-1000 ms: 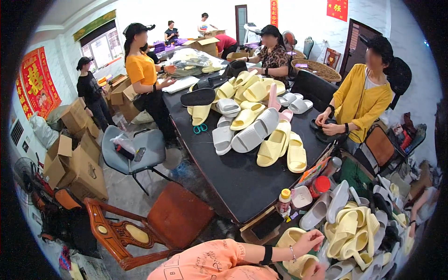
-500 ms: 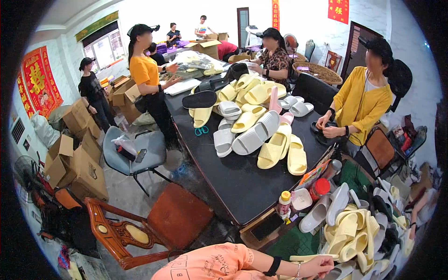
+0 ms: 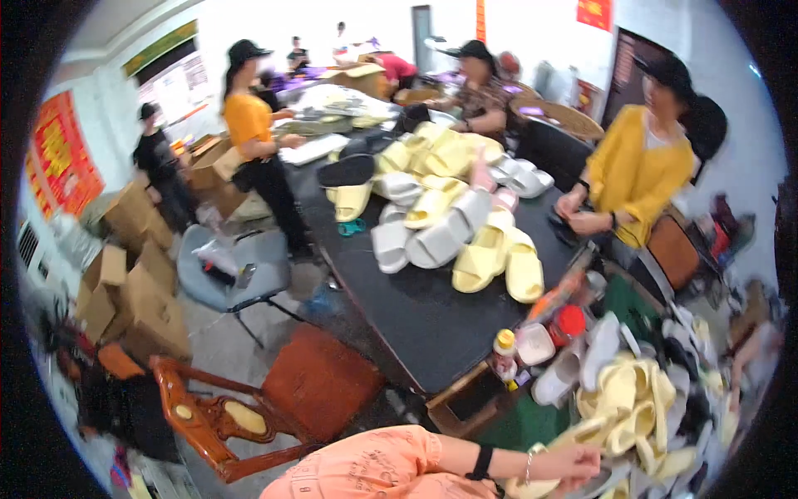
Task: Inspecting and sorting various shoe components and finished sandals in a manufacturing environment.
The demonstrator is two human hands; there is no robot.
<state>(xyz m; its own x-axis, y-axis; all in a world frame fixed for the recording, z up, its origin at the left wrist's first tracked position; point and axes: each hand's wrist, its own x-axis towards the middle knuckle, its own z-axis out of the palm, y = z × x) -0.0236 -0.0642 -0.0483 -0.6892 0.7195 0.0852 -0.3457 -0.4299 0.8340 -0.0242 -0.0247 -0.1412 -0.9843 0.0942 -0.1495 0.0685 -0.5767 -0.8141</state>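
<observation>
My left hand comes in at the lower right from a peach sleeve, a black band and a bracelet on its wrist. Its fingers are curled closed; blur hides whether anything is between them. The hand is over the near edge of a heap of yellow slippers mixed with grey ones. Just behind it is a yellow slipper, partly covered. My right hand is out of view.
A black table bears yellow, grey, pink and black slippers. At its near corner stand a yellow-capped bottle and a red-lidded jar. A wooden chair stands left. A person in yellow is across; another person's arm is far right.
The whole view has shifted slightly and blurred. My left hand has moved a little, and more yellow slipper shows around it. The person in yellow keeps both hands together.
</observation>
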